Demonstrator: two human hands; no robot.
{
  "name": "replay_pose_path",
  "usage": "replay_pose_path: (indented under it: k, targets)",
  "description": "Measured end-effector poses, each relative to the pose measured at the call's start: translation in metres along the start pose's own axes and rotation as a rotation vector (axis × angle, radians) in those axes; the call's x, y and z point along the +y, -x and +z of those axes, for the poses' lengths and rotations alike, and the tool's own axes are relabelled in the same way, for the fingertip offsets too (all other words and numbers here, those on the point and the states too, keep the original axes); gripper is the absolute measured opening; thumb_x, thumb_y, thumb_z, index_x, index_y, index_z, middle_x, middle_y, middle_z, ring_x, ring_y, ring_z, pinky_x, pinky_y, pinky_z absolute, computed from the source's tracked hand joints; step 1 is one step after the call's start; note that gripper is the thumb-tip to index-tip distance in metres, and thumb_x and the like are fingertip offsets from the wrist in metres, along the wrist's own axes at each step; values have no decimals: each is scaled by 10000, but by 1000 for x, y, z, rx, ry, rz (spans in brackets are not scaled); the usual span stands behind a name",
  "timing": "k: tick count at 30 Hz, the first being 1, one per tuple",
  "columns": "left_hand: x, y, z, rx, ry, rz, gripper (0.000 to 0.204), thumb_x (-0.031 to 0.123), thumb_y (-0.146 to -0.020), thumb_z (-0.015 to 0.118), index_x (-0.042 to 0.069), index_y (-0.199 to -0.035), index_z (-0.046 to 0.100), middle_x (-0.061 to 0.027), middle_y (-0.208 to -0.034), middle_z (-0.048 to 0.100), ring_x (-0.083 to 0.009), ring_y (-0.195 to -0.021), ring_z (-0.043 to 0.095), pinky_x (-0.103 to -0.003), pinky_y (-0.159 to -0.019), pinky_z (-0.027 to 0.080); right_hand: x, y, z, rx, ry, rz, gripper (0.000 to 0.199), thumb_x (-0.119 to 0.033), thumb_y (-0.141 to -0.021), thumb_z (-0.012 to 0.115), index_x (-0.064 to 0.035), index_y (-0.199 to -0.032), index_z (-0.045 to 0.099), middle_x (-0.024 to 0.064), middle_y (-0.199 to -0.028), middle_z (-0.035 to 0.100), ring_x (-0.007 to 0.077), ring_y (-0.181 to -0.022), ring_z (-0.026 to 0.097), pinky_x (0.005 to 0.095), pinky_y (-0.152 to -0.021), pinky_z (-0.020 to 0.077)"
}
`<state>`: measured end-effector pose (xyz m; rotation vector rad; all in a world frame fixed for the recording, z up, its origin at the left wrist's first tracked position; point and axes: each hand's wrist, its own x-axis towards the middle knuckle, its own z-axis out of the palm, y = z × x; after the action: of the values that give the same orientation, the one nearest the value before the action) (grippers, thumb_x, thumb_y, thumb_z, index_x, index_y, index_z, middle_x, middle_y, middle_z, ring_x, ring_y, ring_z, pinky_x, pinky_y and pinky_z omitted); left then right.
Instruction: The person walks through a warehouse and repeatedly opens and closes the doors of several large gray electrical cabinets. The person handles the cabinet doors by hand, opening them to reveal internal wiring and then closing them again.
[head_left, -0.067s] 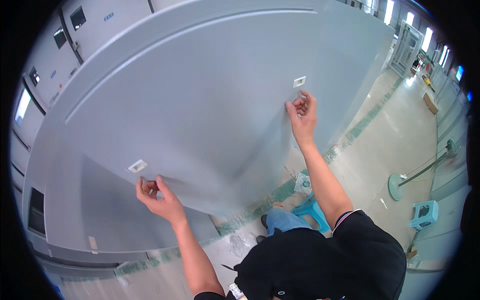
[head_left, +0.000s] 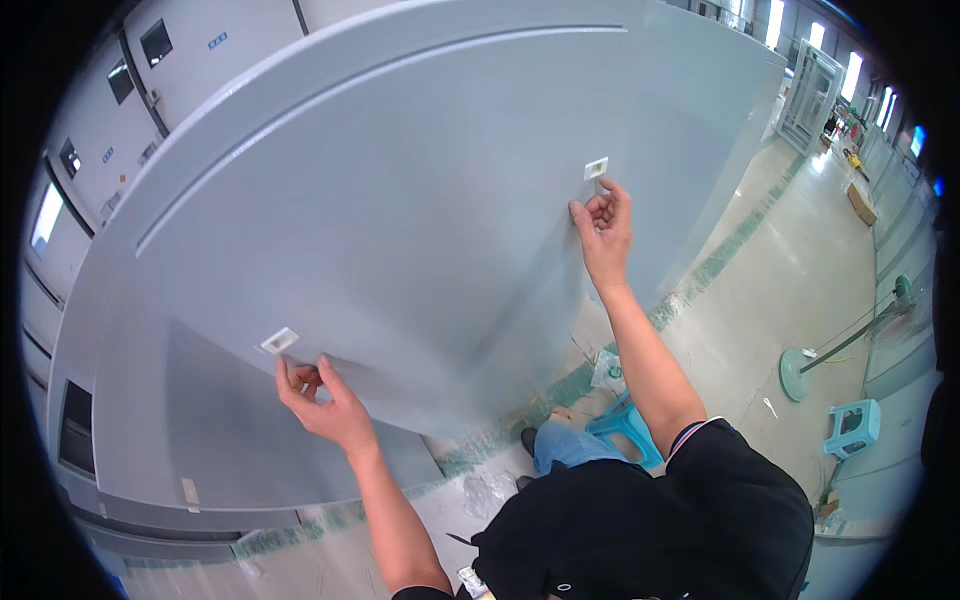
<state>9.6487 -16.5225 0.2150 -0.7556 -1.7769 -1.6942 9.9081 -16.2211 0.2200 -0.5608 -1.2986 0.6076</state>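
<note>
A large grey panel (head_left: 400,200) fills the left and middle of the view, a long curved-looking groove running along its far side. Two small white rectangular recessed fittings are set in it. Just below the left fitting (head_left: 280,341) is my left hand (head_left: 328,405), thumb and forefinger apart and the other fingers bent. My right hand (head_left: 605,235) is close under the right fitting (head_left: 596,168), its thumb and forefinger also spread and the rest curled. Nothing shows in either hand. Whether the fingertips touch the panel is hard to tell.
A blue plastic stool (head_left: 625,430) stands near my legs, another stool (head_left: 853,428) at the right. The green-based pedestal fan (head_left: 794,375) is on the floor there. Clear plastic wrap (head_left: 487,492) lies by my feet. Farther off are a cardboard box (head_left: 861,204) and a white frame (head_left: 811,98).
The panel and its fittings have shifted very slightly in the picture. Both hands keep nearly the same pose and place.
</note>
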Motion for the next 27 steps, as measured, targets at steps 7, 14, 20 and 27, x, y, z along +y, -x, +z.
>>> replay_pose_path:
  k: [7, 14, 20, 27]
  targets:
    - [10, -10, 6, -64, -109, 154, 509, 33, -887, 704, 3, -1370, 545, -62, -924, 559, -174, -801, 536, -312, -718, 475, -9, -7, -9, -68, 89, 30, 444, -77, -920, 694, -52, -1347, 574, -50, -803, 490, 49, -701, 485, 210, -624, 445]
    - [22, -18, -2, -64, -47, 92, 468, 63, -902, 705, -32, -1331, 546, -37, -877, 526, -144, -762, 491, -295, -718, 453, -31, -10, 6, -34, -77, 155, 381, -88, -957, 658, -12, -1321, 580, -33, -799, 533, 54, -696, 510, 223, -617, 473]
    - [12, -24, 18, -108, 178, 32, 471, 49, -924, 686, -74, -1342, 510, -23, -880, 543, -124, -748, 487, -271, -709, 456, -32, -20, 19, -92, -115, 185, 340, -93, -963, 644, 23, -1257, 519, -15, -706, 525, 70, -640, 521, 226, -617, 463]
    - [14, -16, 29, -8, 134, 78, 503, 26, -919, 670, -77, -1374, 482, -37, -863, 555, -144, -758, 522, -288, -726, 478, -11, -25, 17, -71, -135, 108, 448, -112, -940, 684, -5, -1310, 455, -16, -721, 555, 72, -624, 546, 210, -597, 478]
